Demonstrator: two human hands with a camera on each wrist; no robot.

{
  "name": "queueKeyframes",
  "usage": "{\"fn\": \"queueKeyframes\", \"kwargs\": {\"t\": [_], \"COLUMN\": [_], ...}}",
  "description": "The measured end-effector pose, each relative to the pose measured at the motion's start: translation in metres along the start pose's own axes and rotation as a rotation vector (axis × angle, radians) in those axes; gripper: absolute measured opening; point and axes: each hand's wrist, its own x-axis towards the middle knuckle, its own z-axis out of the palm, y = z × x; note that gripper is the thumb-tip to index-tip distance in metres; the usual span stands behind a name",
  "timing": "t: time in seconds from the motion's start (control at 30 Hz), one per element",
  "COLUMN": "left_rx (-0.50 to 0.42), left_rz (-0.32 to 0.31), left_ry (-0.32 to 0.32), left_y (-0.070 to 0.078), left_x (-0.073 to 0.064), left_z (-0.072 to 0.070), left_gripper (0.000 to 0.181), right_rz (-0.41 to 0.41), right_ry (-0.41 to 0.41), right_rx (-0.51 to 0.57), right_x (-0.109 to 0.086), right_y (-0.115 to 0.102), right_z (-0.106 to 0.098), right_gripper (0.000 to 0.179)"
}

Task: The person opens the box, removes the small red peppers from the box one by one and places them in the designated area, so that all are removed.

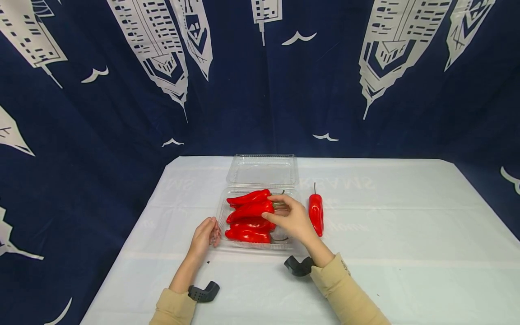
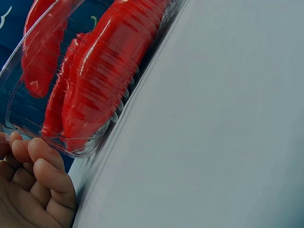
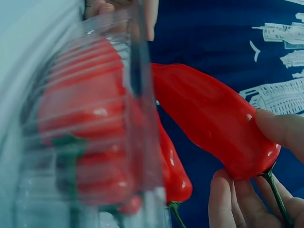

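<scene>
My right hand (image 1: 293,219) pinches a glossy red pepper (image 3: 213,118) near its stem end, thumb on one side and fingers on the other. That pepper is above the clear plastic box (image 1: 290,243), its tip toward the left. Several more red peppers (image 1: 248,234) lie in the box, stems to the right. At the box's left wall is my left hand (image 1: 205,234), fingers curled against the edge, holding it. In the left wrist view these fingers (image 2: 47,171) meet the box corner. One loose red pepper (image 1: 315,214) lies on the table right of the box.
The box's clear lid (image 1: 262,171) stands hinged back behind it. A white cloth covers the table (image 1: 398,234). Behind hangs a dark blue curtain (image 1: 264,99) with white buildings and birds. Black wrist devices (image 1: 299,266) are on both arms.
</scene>
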Motion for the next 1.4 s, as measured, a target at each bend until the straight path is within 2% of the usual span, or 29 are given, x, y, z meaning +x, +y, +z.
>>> {"fn": "queueKeyframes", "kwargs": {"t": [0.23, 0.5, 0.6, 0.8, 0.93, 1.03, 1.07, 1.27, 1.4], "left_rx": [0.008, -0.004, -0.003, 0.032, 0.016, 0.007, 0.009, 0.014, 0.029], "left_rz": [0.033, -0.004, -0.020, -0.015, 0.001, 0.000, -0.002, -0.019, -0.025], "left_ry": [0.005, 0.000, -0.008, -0.021, -0.009, 0.004, 0.004, -0.009, -0.010], "left_y": [-0.001, 0.001, 0.005, 0.025, 0.013, 0.002, 0.002, 0.016, 0.026], "left_x": [-0.001, 0.000, -0.001, -0.010, -0.005, -0.001, -0.001, -0.006, -0.010], "left_z": [0.002, 0.001, 0.001, 0.007, 0.004, 0.001, 0.001, 0.004, 0.008], "left_gripper": [0.029, 0.028, 0.027, 0.027, 0.028, 0.029, 0.029, 0.027, 0.027], "right_rz": [-0.016, 0.007, 0.020, 0.030, 0.028, 0.019, 0.016, -0.007, -0.011], "right_ry": [0.040, 0.083, 0.102, 0.132, 0.157, 0.173, 0.178, 0.213, 0.242], "right_rx": [0.017, 0.062, 0.077, 0.095, 0.068, 0.077, 0.088, 0.146, 0.126], "right_x": [0.000, 0.000, 0.001, 0.001, 0.000, -0.001, -0.001, -0.003, -0.004], "right_y": [-0.005, -0.010, -0.012, -0.016, -0.018, -0.018, -0.018, -0.020, -0.021], "right_z": [-0.011, -0.020, -0.024, -0.032, -0.039, -0.045, -0.047, -0.059, -0.066], "right_gripper": [0.044, 0.044, 0.045, 0.045, 0.045, 0.044, 0.044, 0.043, 0.043]}}
